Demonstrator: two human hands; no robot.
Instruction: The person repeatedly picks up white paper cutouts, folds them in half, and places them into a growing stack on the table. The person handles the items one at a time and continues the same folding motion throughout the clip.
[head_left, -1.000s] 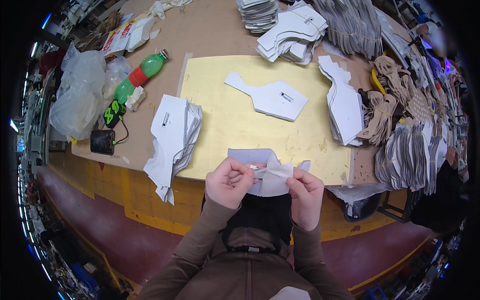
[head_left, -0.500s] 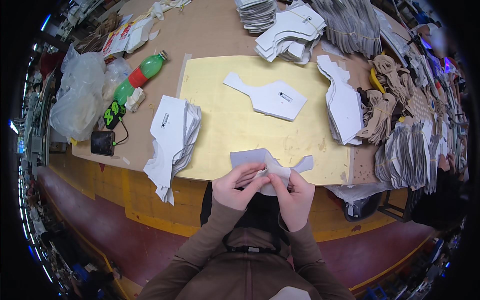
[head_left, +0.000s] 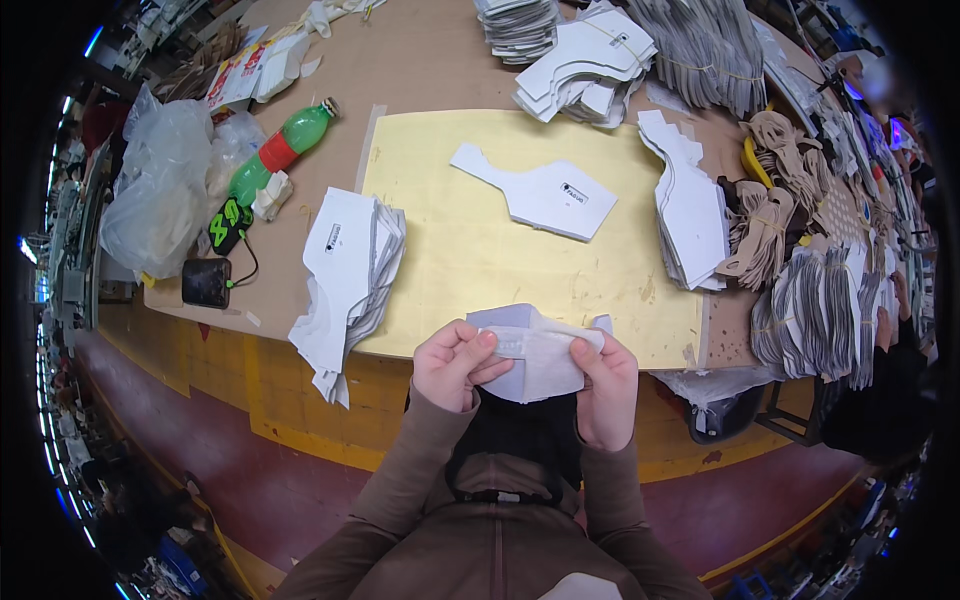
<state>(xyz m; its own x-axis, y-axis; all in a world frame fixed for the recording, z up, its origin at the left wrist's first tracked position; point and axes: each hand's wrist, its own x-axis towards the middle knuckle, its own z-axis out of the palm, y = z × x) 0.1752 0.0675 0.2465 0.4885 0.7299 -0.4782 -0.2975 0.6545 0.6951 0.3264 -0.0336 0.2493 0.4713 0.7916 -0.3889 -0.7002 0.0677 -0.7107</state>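
Just over the table's front edge, both hands hold a folded pale grey and white cut fabric piece [head_left: 555, 368]. My left hand [head_left: 446, 368] pinches its left side between thumb and fingers, by a whitish strip [head_left: 511, 343] lying across the piece. The right side is gripped by my right hand [head_left: 610, 395], thumb on top. Beyond the hands, one flat white cut piece [head_left: 560, 198] with a printed mark lies on the yellow sheet [head_left: 450, 260]. A stack of similar pieces [head_left: 342, 250] is at the left, another stack [head_left: 683, 210] at the right.
At the left are a green bottle [head_left: 300, 130] on its side, a clear plastic bag [head_left: 155, 210] and a cabled phone [head_left: 206, 283]. Bundled beige pieces [head_left: 765, 225] and grey stacks [head_left: 815, 310] crowd the right. More stacks [head_left: 590, 60] stand at the back. Another person's hand [head_left: 884, 328] shows far right.
My hands have moved apart and turned the fabric piece, so its white face and the whitish strip now show. The things on the table stay put.
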